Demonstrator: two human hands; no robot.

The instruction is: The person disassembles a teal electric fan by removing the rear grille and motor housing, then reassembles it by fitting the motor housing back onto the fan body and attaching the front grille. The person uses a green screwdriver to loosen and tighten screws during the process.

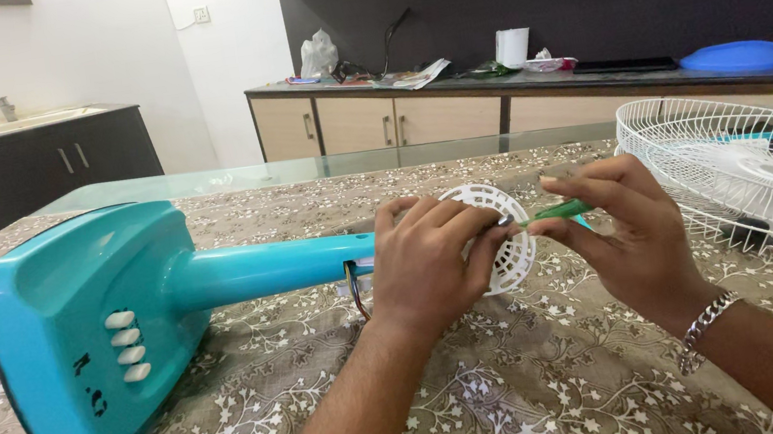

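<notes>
While left hand (428, 266) grips white vented cover (506, 236), right hand (623, 236) pinches green screwdriver (560, 211).

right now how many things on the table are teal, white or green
teal: 1, the fan stand
white: 2, the round vented cover under the left hand, and the wire fan guard
green: 1, the screwdriver in the right hand
total: 4

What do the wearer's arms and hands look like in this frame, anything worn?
Both forearms are bare, with no sleeves showing and no gloves. The left hand wears nothing visible: no ring, watch or band. The right hand has a silver-coloured chain-link bracelet at the wrist. No other markings, tape or cables show on either arm.
</notes>
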